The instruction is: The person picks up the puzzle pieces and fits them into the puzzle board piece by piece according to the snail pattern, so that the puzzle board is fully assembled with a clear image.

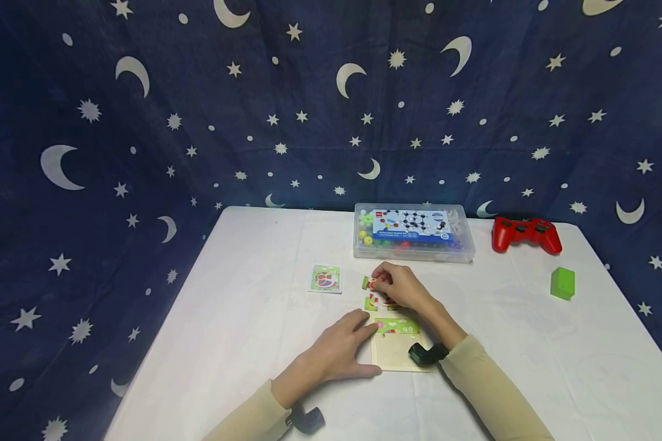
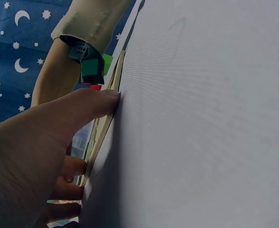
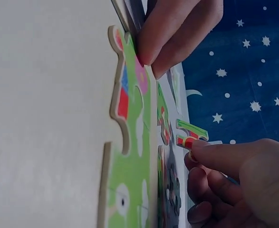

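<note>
A shallow wooden puzzle board point(image 1: 398, 356) lies on the table, with joined green pieces point(image 1: 404, 326) along its far side. My left hand point(image 1: 338, 348) rests at the board's left edge, thumb at the near corner and fingertips by the joined pieces. Beyond the board, my right hand point(image 1: 401, 286) pinches a green and red puzzle piece point(image 3: 190, 132) between thumb and fingers, raised off the table in the right wrist view. Loose puzzle pieces point(image 1: 371, 304) lie between the board and that hand, some partly hidden beneath it.
Left of the loose pieces is a picture card point(image 1: 325, 279). Farther back sits a clear plastic box point(image 1: 414, 233) of coloured model parts. A red game controller point(image 1: 526, 234) and a green block point(image 1: 563, 283) are on the right. Starry blue cloth point(image 1: 309, 92) hangs behind the white table point(image 1: 243, 294).
</note>
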The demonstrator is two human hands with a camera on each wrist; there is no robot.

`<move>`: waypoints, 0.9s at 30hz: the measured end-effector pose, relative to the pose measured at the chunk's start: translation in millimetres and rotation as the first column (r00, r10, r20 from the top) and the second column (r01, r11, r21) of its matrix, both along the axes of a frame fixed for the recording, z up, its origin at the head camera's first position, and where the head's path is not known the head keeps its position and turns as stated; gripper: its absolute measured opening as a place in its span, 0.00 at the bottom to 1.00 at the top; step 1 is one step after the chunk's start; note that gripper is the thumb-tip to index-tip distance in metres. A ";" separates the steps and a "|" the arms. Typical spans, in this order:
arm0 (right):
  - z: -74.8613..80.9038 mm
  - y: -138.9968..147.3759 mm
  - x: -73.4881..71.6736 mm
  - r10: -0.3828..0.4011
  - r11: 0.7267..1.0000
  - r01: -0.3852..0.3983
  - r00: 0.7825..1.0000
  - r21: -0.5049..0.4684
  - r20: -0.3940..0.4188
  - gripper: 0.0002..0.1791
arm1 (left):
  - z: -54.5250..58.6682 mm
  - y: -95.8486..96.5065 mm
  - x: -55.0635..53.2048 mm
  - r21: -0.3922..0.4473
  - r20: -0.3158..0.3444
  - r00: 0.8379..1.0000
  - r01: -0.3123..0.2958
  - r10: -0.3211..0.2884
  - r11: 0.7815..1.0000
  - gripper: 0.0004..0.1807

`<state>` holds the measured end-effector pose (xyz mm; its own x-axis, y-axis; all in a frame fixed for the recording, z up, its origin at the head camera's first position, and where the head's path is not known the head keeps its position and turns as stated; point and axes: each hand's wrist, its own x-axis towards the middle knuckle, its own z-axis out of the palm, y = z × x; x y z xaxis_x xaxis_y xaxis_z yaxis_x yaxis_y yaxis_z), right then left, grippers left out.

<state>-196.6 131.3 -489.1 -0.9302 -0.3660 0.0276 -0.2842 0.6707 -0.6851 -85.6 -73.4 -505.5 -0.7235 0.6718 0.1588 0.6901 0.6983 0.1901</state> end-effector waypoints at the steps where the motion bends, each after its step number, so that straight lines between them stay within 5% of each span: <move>1: 0.1 0.7 0.6 -0.007 1.000 0.007 1.000 -0.006 0.002 0.07 | 0.3 0.0 0.1 0.002 0.000 1.000 0.000 0.000 1.000 0.45; 27: 7.9 31.7 37.0 -0.005 0.998 0.004 1.000 -0.060 -0.005 0.05 | 1.9 0.2 0.5 0.009 0.038 0.999 -0.016 0.015 1.000 0.46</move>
<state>-159.6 163.0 -481.2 -0.9316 -0.3594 0.0543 -0.2852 0.6300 -0.7223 -85.1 -73.2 -503.5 -0.7394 0.6591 0.1371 0.6714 0.7070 0.2220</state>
